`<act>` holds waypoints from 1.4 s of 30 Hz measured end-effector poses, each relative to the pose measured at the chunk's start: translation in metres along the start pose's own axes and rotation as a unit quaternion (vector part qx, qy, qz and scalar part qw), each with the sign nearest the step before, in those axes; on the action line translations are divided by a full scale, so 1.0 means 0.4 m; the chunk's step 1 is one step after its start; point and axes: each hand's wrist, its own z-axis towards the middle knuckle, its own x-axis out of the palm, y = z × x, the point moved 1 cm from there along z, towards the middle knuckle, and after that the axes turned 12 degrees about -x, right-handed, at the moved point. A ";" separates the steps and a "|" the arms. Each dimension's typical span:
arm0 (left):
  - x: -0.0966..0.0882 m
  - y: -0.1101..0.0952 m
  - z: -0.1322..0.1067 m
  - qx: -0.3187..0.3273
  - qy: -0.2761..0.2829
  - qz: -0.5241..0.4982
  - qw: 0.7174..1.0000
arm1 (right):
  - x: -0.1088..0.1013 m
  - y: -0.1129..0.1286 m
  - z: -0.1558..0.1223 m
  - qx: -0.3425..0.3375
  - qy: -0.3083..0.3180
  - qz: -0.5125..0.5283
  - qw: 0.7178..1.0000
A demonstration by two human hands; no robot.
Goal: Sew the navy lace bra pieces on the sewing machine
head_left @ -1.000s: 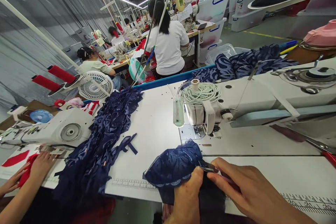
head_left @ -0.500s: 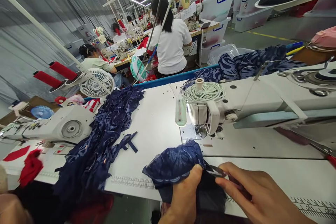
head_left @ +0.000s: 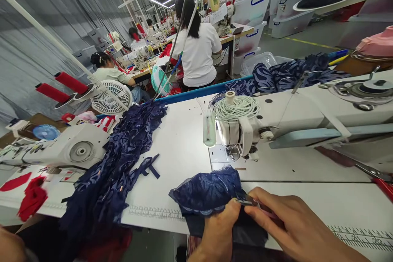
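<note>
I have the left grip [head_left: 220, 224] pinching the navy lace piece [head_left: 205, 190] between thumb and fingers, the thumb just beside the blades of the small snips [head_left: 249, 202], and the right grip [head_left: 287, 213] pressed together around their handles. Half a second ago the blades stood farther apart and the two hands a little farther from each other; now the right hand has come in to the left and the blades look nearly closed, though I can't tell whether they have cut anything. I judge the work is at the same spot along the right edge of the lace, with that thumb near enough to want care. The piece is at the near side of the table [head_left: 181, 131], a touch farther right than before, with dark sheer fabric [head_left: 250, 229] hanging below it. Beyond it the sewing machine [head_left: 278, 108] stands as it was, and the navy heap [head_left: 123, 151] to the left is unchanged. At far left, the red cloth [head_left: 32, 198] that a co-worker handled a second ago lies untouched.
</note>
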 end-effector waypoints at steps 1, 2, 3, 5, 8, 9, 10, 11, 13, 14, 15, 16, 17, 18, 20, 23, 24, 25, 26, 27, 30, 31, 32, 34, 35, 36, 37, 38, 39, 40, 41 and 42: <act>-0.003 0.006 0.002 -0.003 0.003 0.000 1.000 | 0.001 0.000 -0.001 0.008 0.004 0.007 1.000; -0.006 0.012 0.004 -0.008 0.005 0.004 1.000 | 0.003 -0.001 -0.002 0.015 0.006 0.012 1.000; -0.009 0.018 0.006 -0.016 0.009 0.007 1.000 | 0.005 -0.003 -0.002 0.021 0.010 0.016 1.000; -0.011 0.029 0.009 -0.027 0.012 0.000 1.000 | 0.008 -0.013 -0.005 0.029 0.015 0.020 0.999; -0.007 0.038 0.014 -0.005 -0.011 -0.044 0.999 | 0.008 -0.040 -0.016 0.048 -0.011 0.021 0.999; -0.005 0.040 0.016 0.004 -0.022 -0.059 0.998 | 0.006 -0.046 -0.021 0.055 -0.028 0.022 0.998; -0.002 0.041 0.018 0.009 -0.030 -0.070 0.997 | 0.003 -0.050 -0.027 0.057 -0.042 0.022 0.997; 0.000 0.042 0.020 0.009 -0.032 -0.079 0.996 | 0.001 -0.049 -0.031 0.051 -0.049 0.023 0.997; 0.004 0.042 0.022 -0.003 -0.024 -0.095 0.995 | -0.003 -0.035 -0.034 0.022 -0.051 0.023 0.998; 0.006 0.041 0.022 -0.011 -0.017 -0.102 0.995 | -0.004 -0.025 -0.033 0.006 -0.051 0.021 0.998; 0.008 0.039 0.022 -0.018 -0.008 -0.109 0.994 | -0.004 -0.013 -0.031 -0.005 -0.054 0.017 0.998; 0.011 0.037 0.021 -0.025 0.000 -0.114 0.993 | -0.004 -0.003 -0.027 -0.012 -0.061 0.011 0.998; 0.014 0.035 0.019 -0.032 0.009 -0.118 0.992 | -0.003 0.006 -0.023 -0.015 -0.069 0.006 0.997; 0.017 0.032 0.018 -0.038 0.014 -0.123 0.992 | -0.001 0.012 -0.019 -0.015 -0.076 0.001 0.997; 0.022 0.027 0.015 -0.042 0.018 -0.132 0.990 | 0.003 0.019 -0.014 -0.009 -0.085 -0.005 0.996; 0.022 0.021 0.012 -0.028 0.010 -0.139 0.990 | 0.012 0.018 -0.014 0.004 -0.091 -0.007 0.996; 0.020 0.020 0.012 -0.023 0.007 -0.137 0.990 | 0.015 0.018 -0.016 0.008 -0.092 -0.007 0.996; 0.019 0.020 0.011 -0.020 0.004 -0.133 0.991 | 0.018 0.017 -0.018 0.012 -0.093 -0.006 0.996; 0.017 0.020 0.011 -0.016 -0.001 -0.131 0.991 | 0.020 0.017 -0.020 0.015 -0.096 -0.006 0.995; 0.016 0.021 0.011 -0.013 -0.008 -0.131 0.991 | 0.022 0.018 -0.021 0.017 -0.098 -0.007 0.995; 0.017 0.026 0.014 -0.002 -0.027 -0.141 0.990 | 0.022 0.022 -0.021 0.022 -0.109 -0.015 0.994; 0.018 0.027 0.016 0.002 -0.034 -0.145 0.989 | 0.022 0.023 -0.021 0.022 -0.114 -0.018 0.993; 0.020 0.029 0.018 0.005 -0.040 -0.148 0.988 | 0.022 0.024 -0.020 0.024 -0.117 -0.021 0.993; 0.022 0.031 0.022 0.013 -0.052 -0.151 0.987 | 0.024 0.024 -0.020 0.026 -0.122 -0.023 0.992; 0.022 0.032 0.023 0.017 -0.057 -0.150 0.987 | 0.025 0.024 -0.020 0.028 -0.122 -0.022 0.992; 0.022 0.032 0.024 0.023 -0.060 -0.146 0.987 | 0.027 0.023 -0.020 0.031 -0.118 -0.021 0.992; 0.021 0.031 0.024 0.027 -0.063 -0.140 0.988 | 0.029 0.023 -0.020 0.031 -0.116 -0.019 0.993; 0.019 0.031 0.023 0.030 -0.065 -0.133 0.989 | 0.031 0.022 -0.021 0.031 -0.114 -0.018 0.993; 0.018 0.030 0.022 0.030 -0.065 -0.124 0.990 | 0.032 0.022 -0.021 0.033 -0.113 -0.016 0.993; 0.016 0.029 0.021 0.029 -0.063 -0.115 0.991 | 0.032 0.022 -0.021 0.034 -0.112 -0.014 0.993; 0.016 0.029 0.021 0.026 -0.061 -0.106 0.992 | 0.032 0.023 -0.021 0.036 -0.111 -0.014 0.993; 0.016 0.029 0.021 0.024 -0.058 -0.097 0.993 | 0.032 0.024 -0.021 0.038 -0.111 -0.014 0.993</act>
